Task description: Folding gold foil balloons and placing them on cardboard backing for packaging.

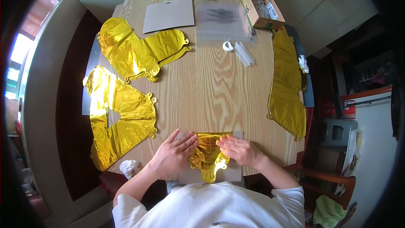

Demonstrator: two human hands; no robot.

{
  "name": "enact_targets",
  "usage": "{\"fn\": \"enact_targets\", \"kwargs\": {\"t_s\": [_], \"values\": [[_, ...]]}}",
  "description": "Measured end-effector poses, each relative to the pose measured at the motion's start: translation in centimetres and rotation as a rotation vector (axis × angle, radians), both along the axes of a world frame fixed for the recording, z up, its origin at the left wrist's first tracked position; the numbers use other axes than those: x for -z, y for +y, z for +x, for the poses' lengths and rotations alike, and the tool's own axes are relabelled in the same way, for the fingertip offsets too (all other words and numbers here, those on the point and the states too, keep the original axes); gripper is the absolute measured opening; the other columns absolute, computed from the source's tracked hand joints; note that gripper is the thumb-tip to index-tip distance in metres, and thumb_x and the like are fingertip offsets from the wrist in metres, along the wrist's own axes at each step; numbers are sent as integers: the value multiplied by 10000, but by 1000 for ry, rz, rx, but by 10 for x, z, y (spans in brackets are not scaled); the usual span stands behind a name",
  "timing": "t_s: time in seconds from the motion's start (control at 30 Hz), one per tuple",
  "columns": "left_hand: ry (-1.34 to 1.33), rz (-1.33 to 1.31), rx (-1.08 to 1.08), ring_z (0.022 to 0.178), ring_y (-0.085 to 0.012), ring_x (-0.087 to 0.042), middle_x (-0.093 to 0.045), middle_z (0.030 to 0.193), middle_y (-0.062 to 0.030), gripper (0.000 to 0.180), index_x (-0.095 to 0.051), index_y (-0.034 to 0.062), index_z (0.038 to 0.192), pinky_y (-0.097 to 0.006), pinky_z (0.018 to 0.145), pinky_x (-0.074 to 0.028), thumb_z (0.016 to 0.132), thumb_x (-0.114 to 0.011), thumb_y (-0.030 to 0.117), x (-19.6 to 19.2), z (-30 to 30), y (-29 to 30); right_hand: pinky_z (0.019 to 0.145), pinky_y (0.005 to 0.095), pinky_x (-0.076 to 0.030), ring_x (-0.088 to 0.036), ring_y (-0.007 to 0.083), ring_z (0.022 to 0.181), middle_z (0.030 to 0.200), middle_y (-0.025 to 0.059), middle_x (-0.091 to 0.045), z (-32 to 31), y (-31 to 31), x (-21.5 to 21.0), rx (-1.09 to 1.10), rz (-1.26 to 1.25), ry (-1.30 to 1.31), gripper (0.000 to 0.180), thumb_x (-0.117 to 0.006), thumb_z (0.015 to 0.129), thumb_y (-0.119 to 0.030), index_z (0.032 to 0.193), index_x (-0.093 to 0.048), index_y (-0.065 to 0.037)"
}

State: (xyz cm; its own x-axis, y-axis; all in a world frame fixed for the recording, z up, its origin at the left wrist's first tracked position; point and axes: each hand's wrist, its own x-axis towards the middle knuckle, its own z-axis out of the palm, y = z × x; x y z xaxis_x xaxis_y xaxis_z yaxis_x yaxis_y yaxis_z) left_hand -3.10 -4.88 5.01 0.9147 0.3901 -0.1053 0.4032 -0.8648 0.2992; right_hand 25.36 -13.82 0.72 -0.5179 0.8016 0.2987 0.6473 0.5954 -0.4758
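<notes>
A folded gold foil balloon (207,157) lies flat on a grey cardboard sheet (235,171) at the table's near edge. My left hand (174,152) presses its stretched fingers onto the foil's left side. On the opposite side, my right hand (240,150) rests with fingers extended over the foil's right edge. Both hands lie flat and grip nothing. Small tabs stick out along the lower part of the foil, which hangs toward my white shirt.
Flat gold foil balloons lie at the upper left (126,46), lower left (122,131) and right (287,84). Farther back are a grey card (168,16), a clear plastic bag (221,19), white ribbon roll (228,46), clear straws (244,54) and a cardboard box (252,10). Crumpled tissue (129,168) sits near-left.
</notes>
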Motion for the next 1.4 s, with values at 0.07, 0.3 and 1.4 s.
{"fn": "enact_targets", "kwargs": {"t_s": [0.07, 0.3, 1.4], "values": [[25, -35, -50, 1354, -257, -452, -516, 1420, -122, 601, -508, 11, 1368, -485, 1160, -270, 840, -605, 282, -10, 9, -4, 980, 401, -531, -658, 245, 1107, 1176, 85, -690, 0, -2, 2, 7, -3, 1, 121, -605, 867, -106, 935, -687, -49], [-195, -18, -35, 1380, -282, -403, -441, 1474, -143, 694, -419, 4, 1425, -445, 1158, -273, 932, -525, 480, 21, 66, -11, 1014, 404, -499, -646, 241, 1125, 1164, 98, -691, 1, -3, -1, -4, -50, -31, 165, -624, 850, -107, 980, -692, -31], [71, 32, -175, 1459, -243, -265, -326, 1556, -116, 823, -298, 7, 1496, -500, 1188, -135, 941, -376, 610, 26, 16, -13, 1136, 533, -280, -448, 313, 1341, 1344, 158, -572, -20, -8, -25, 333, -119, -391, 755, -668, 802, -545, 1307, -575, 9]]}}
